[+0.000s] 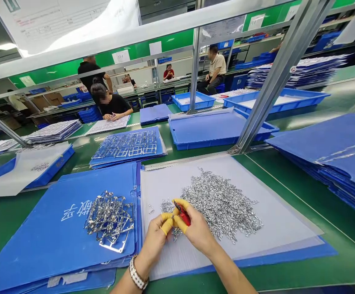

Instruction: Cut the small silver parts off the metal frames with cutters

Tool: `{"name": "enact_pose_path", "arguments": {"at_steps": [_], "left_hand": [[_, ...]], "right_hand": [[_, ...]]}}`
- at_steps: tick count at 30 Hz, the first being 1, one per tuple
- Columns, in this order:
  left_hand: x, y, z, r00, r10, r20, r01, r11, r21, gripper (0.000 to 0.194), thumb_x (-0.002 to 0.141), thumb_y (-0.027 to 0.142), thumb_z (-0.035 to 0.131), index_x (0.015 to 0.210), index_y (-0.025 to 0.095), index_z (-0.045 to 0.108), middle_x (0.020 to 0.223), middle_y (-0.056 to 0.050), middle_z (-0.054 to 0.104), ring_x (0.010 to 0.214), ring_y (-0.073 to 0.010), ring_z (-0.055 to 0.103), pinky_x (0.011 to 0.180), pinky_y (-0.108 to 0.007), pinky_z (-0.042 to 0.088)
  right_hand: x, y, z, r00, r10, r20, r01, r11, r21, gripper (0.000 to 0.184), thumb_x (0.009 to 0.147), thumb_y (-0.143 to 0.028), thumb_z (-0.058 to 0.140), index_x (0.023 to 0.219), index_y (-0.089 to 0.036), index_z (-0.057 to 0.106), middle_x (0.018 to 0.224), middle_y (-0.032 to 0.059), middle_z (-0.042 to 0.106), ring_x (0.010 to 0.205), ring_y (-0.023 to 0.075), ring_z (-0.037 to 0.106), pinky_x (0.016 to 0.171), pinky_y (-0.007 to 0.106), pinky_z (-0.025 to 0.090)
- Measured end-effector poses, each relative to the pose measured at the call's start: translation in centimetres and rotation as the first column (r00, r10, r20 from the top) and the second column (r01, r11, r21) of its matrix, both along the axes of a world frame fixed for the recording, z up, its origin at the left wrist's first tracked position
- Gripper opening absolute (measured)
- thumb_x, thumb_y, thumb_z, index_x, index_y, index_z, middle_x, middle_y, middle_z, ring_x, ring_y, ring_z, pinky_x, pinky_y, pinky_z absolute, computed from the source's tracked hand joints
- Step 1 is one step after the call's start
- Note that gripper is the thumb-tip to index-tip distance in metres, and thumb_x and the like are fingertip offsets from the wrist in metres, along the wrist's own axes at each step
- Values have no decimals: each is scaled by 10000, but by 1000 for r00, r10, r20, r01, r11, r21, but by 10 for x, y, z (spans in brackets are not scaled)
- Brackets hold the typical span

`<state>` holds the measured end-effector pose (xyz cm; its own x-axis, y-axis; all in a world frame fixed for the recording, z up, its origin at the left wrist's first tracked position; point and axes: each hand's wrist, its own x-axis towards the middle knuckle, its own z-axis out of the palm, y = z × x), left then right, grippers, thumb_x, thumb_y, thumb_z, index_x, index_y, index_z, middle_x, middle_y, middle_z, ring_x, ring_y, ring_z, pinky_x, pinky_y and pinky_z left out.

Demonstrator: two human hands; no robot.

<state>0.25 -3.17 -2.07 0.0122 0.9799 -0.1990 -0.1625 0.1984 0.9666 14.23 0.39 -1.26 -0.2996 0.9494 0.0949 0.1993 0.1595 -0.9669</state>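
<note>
Small red-handled cutters [184, 217] sit clamped in the yellow-capped fingers [180, 223] of the right hand [197, 230]. The left hand [154, 241] pinches a tiny silver metal piece [174, 222] at the blades, beside a loose heap of silver metal parts [220, 204] near the near edge of a translucent white plastic sheet [275, 216]. A slipped grip could scatter the heap.

Long green workbenches [290, 245] with steel uprights [195, 69] fill a hall with green wall panels [165, 41] and ceiling lights [4, 46].

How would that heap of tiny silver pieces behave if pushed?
The heap of tiny silver pieces probably slides and spreads easily, lying loose on a smooth white sheet. Each piece looks light, and their jagged shapes may snag.
</note>
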Motion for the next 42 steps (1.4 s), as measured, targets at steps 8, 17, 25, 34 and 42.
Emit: {"name": "enact_pose_path", "arguments": {"at_steps": [8, 17, 25, 34, 42], "left_hand": [[-8, 11, -1, 996, 58, -71, -53, 996, 74, 226, 707, 375, 718, 720, 153, 678, 622, -16, 620, 527, -103, 468, 529, -227, 351], [-9, 10, -2, 991, 75, -111, -63, 992, 105, 206, 723, 353, 700, 808, 165, 707, 705, -35, 659, 670, -151, 572, 638, -259, 447], [-10, 9, -6, 958, 31, -284, 25, 981, 192, 177, 801, 305, 618, 882, 188, 724, 813, -50, 668, 752, -165, 576, 713, -279, 459], [-10, 8, -9, 915, 52, -399, 56, 966, 253, 178, 813, 284, 598, 903, 193, 722, 834, -56, 664, 770, -169, 572, 706, -275, 453], [-10, 6, -8, 882, 53, -468, 101, 949, 297, 170, 829, 256, 575, 904, 204, 719, 763, -32, 630, 695, -143, 532, 639, -248, 416]], "right_hand": [[0, 4, 1, 984, -28, 174, 22, 999, 41, 346, 812, -290, 504, 1150, -217, 527, 888, 19, 678, 773, 171, 635, 732, 321, 505], [45, -2, 8, 744, -91, 662, -147, 944, 294, 270, 803, -265, 538, 1058, -209, 607, 972, 71, 672, 913, 231, 612, 817, 373, 466], [44, -2, 11, 707, -30, 707, -194, 953, 234, 291, 799, -259, 537, 1077, -215, 613, 937, 68, 665, 898, 235, 603, 799, 361, 454], [45, -3, 10, 697, 44, 716, -211, 966, 147, 317, 804, -264, 513, 1099, -199, 607, 937, 74, 655, 900, 229, 593, 790, 340, 442], [46, -5, 10, 709, 95, 699, -216, 972, 87, 302, 808, -274, 503, 1086, -218, 604, 947, 67, 658, 898, 222, 597, 772, 318, 433]]}}
